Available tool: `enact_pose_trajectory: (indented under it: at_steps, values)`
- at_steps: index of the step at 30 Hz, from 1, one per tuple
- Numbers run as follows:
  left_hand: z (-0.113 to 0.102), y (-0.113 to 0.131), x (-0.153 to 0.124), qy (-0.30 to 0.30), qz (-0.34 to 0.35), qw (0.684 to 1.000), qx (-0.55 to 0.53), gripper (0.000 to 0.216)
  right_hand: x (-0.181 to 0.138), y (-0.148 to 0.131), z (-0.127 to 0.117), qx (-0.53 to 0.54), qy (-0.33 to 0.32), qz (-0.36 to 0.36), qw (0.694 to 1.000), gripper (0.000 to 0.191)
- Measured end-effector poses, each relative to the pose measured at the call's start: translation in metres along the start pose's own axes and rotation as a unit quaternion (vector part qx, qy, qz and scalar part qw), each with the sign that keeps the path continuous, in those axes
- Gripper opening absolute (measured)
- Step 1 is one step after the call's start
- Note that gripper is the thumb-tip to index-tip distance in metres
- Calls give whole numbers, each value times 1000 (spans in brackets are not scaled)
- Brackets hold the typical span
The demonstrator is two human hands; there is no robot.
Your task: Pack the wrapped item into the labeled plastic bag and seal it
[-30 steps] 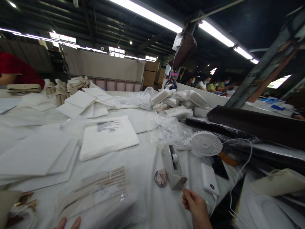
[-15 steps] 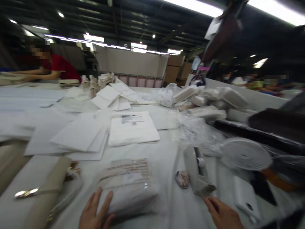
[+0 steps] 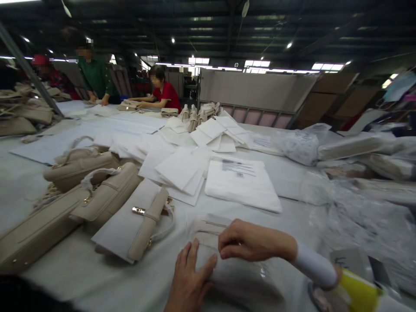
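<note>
A flat white packet in clear plastic wrap (image 3: 234, 277) lies on the white table near the front edge.

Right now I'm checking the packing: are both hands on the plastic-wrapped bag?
Touching. The head view shows the left hand lying flat on the wrapped bag and the right hand pressing its fingertips on the top.

1. A single head view looks forward and down from the near edge of the white table (image 3: 97, 277).
2. It faces across the table toward the far edge, where other people (image 3: 164, 93) work.
3. It sits close above the near edge; the left hand (image 3: 190, 279) and right hand (image 3: 251, 240) fill the bottom.
</note>
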State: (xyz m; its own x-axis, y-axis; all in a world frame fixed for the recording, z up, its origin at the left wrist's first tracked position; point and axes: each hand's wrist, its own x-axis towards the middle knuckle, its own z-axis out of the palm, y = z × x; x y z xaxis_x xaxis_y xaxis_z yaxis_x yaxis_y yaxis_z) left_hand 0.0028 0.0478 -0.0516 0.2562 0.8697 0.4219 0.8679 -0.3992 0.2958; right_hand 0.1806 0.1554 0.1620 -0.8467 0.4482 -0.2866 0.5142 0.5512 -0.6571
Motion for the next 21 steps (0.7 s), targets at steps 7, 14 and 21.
enact_pose_trajectory:
  at_steps: [7, 14, 21]
  values:
    - [10, -2, 1, 35, -7, 999, -27, 85, 85, 36, 13, -190, -97, 18, 977, 13]
    - [21, -7, -7, 36, 2, 999, -17, 86, 108, 30, 19, -285, -119, 58, 949, 27]
    - [37, -16, -17, 57, 28, 997, 41, 71, 105, 61, 26, -203, -60, 100, 972, 47]
